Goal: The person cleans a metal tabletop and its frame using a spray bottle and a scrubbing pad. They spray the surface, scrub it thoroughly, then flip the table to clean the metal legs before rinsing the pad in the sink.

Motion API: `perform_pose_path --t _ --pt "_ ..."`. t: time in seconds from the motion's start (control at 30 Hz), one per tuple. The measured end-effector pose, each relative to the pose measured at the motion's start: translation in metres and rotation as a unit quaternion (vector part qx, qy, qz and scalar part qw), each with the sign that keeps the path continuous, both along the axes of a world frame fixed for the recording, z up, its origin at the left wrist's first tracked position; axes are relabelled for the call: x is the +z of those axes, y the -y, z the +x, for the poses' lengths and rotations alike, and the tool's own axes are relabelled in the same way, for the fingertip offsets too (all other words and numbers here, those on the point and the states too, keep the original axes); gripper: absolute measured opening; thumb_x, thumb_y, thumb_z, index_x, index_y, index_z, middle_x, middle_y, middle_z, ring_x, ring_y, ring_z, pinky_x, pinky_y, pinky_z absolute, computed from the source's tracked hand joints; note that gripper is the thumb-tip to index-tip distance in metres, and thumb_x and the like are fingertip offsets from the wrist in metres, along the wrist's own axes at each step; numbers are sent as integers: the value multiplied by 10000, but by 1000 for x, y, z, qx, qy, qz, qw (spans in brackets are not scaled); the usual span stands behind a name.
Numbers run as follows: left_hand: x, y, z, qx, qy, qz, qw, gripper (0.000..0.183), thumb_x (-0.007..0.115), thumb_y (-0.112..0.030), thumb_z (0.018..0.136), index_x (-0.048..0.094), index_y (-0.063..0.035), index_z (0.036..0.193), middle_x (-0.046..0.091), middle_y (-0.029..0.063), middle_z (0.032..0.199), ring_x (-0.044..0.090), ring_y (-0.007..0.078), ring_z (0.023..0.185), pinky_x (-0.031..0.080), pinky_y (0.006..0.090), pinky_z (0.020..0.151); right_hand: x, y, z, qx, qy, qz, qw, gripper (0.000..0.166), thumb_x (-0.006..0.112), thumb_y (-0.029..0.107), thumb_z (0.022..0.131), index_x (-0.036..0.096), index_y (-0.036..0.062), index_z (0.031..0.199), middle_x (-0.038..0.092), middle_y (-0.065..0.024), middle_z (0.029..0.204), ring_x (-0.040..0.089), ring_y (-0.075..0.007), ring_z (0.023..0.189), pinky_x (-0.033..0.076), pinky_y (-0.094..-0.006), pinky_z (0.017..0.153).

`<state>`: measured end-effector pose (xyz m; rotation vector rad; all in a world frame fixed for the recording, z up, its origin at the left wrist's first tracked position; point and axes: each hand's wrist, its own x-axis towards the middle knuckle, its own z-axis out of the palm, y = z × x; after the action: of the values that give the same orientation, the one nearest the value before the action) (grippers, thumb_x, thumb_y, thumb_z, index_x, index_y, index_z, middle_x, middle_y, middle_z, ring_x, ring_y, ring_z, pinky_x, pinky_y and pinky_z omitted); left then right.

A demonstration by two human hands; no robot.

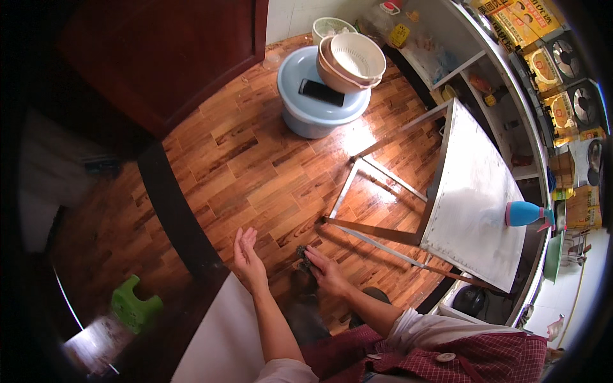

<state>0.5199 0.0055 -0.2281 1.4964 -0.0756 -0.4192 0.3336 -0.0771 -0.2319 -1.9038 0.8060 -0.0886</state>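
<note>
My right hand [327, 271] grips a dark scouring pad [303, 259], which looks like steel wool, above the wood-pattern floor. To its left, my left hand [249, 258] is raised with nothing in it and its fingers partly spread. On the right stands a small metal-topped table [471, 191] on a thin metal frame with open legs. A blue spray bottle [523, 213] with a pink and teal trigger head is on its top, near the far right edge.
A light-blue lidded tub [306, 119] bears a black phone [322, 92] and stacked colanders [358, 56]. Open cabinet shelves [457, 72] and a counter with gas burners [584, 105] run along the right. A dark door [167, 57] and a green stool [136, 304] are leftward.
</note>
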Motion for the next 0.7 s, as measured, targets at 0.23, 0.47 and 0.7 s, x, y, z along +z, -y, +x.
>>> perform_pose_path --t 0.23,0.47,0.7 --pt "17 75 78 -10 -196 -46 979 518 477 -312 985 398 75 1320 530 262 1252 560 332 1137 454 392 970 41 64 89 -195 82 48 976 442 523 -76 872 491 4 1306 440 -155 1411 388 -228 1330 293 -296 1085" --pt "15 227 141 -150 -298 24 942 591 484 -307 980 262 48 1397 442 297 1320 544 370 1149 460 424 968 25 175 174 -429 84 93 894 421 521 -17 853 506 -40 1273 493 -174 1363 465 -264 1273 343 -302 1052" --pt "-48 333 179 -214 -395 119 885 806 393 -512 961 -67 -118 1491 138 273 1496 356 418 1308 400 543 1011 -42 251 199 -533 23 86 841 420 538 -5 843 523 -33 1262 526 -181 1325 507 -265 1228 376 -303 1024"
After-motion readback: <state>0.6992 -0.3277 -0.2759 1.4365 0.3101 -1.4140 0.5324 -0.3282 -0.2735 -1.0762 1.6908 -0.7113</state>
